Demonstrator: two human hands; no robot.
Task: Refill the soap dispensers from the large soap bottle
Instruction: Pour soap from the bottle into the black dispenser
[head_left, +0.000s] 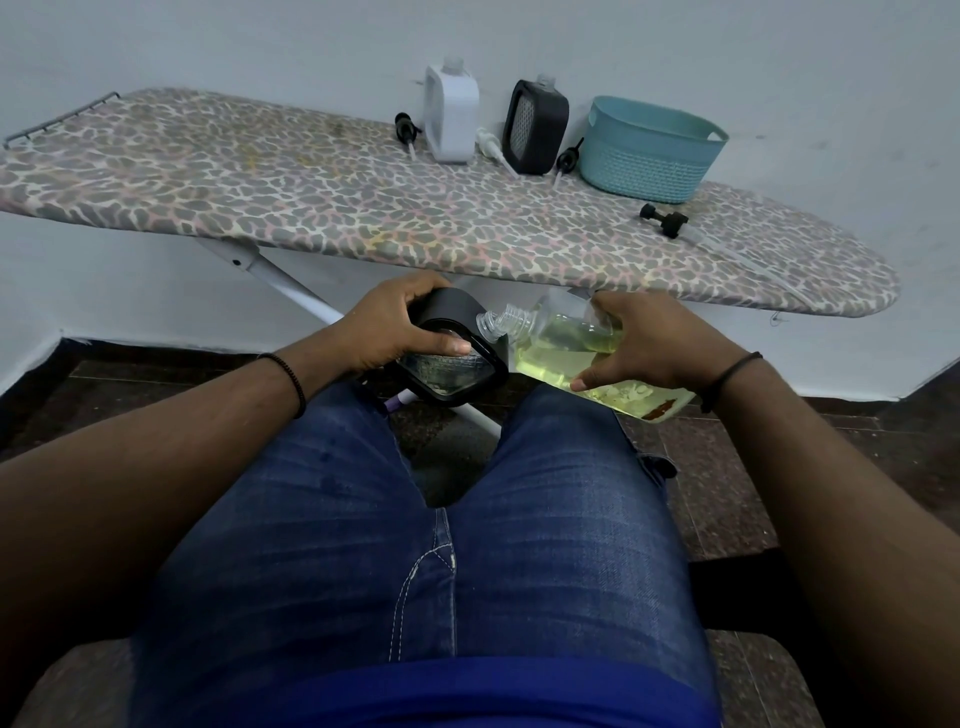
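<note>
My left hand (402, 325) grips a black soap dispenser (457, 358) above my knees, its clear neck (488, 325) pointing right. My right hand (649, 343) holds the large clear soap bottle (566, 348) of yellow-green liquid, tipped to the left so its open threaded mouth (511, 317) meets the dispenser's neck. On the ironing board (260, 182) stand a white dispenser (451, 120) and a second black dispenser (535, 127), both without pumps.
Several loose pump heads lie on the board: a black pump (406, 130), a white pump (491, 144), another black pump (566, 158) and a further black pump (665, 218). A teal basket (649, 150) stands at the board's right. The board's white legs (291, 291) run under my hands.
</note>
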